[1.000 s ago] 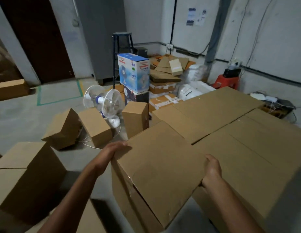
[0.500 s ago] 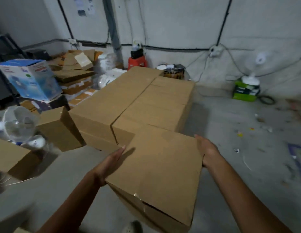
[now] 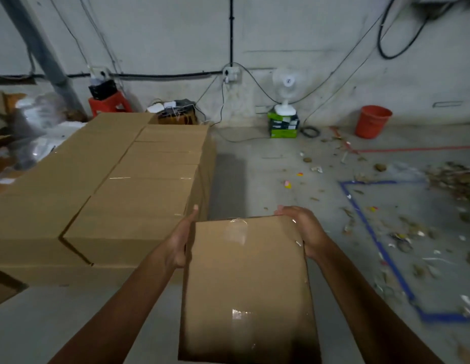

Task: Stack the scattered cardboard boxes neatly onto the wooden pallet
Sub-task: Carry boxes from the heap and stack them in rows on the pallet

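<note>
A person holds a cardboard box (image 3: 248, 287) out in front of the body, between both hands and clear of the grey floor (image 3: 268, 169). The left hand (image 3: 180, 243) presses flat against the box's left side near its far corner, fingers stretched forward and thumb up along the edge. The right hand (image 3: 305, 229) wraps over the far right corner, fingers curled across the top edge. The box's broad face looks up at the camera, and its long axis runs away from the person, toward the back wall; clear tape glints at its far and near ends. To its left, just beside the left hand, stands a block of stacked boxes (image 3: 118, 185), laid in two rows with their tops level; whatever they rest on is hidden. By the wall stand a white fan (image 3: 286, 93) on green cartons, an orange bucket (image 3: 372, 121) and a red stool (image 3: 109, 105). Blue tape (image 3: 378, 245) and litter mark the floor to the right.
</note>
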`<state>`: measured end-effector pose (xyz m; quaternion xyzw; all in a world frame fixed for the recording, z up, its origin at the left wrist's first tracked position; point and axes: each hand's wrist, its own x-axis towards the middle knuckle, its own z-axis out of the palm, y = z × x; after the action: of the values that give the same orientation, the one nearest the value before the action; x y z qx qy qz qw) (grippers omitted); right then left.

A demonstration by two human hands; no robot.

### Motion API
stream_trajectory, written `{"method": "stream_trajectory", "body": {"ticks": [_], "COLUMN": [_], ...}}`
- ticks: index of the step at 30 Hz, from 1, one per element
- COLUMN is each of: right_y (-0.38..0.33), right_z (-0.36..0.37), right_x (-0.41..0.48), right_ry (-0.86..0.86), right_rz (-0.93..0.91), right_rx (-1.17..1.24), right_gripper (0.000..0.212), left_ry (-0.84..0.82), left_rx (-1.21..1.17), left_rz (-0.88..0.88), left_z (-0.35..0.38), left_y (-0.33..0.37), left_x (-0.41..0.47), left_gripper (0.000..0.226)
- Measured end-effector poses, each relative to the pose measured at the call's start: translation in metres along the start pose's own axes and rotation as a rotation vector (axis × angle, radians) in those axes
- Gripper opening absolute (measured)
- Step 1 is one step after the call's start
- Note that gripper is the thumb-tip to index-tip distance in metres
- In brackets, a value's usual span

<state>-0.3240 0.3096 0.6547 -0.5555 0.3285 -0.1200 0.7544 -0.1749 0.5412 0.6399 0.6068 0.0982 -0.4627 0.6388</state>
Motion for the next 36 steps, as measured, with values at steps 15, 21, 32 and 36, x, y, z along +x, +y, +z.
{"method": "stream_trajectory", "body": {"ticks": [15,21,32,36], "right_y": [-0.078,-0.098,-0.166,-0.203], "right_z": [-0.046,-0.065,-0.118,-0.134], "right_x": [0.262,0.34,0.571,0.643], "right_ry": [0.321,0.183,0.134,0.105], "right_rz": [0.034,0.32,0.354,0.366], "right_rx": [-0.299,-0.02,-0.01,-0.031], "right_gripper": [0.048,0.033,0.033,0.03], "left_ry": [0.054,0.089,0.167,0.215], "left_rx": [0.058,0.1,0.048,-0.045], "left_rz": [0.146,0.23,0.238,0.242], "left_z": [0.104,0.134,0.221,0.26], "left_y": [0.145,0.194,0.3,0.344], "left_x": [0.194,0.263,0.447,0.488], "left_gripper": [0.035,0.032,0.037,0.032]}}
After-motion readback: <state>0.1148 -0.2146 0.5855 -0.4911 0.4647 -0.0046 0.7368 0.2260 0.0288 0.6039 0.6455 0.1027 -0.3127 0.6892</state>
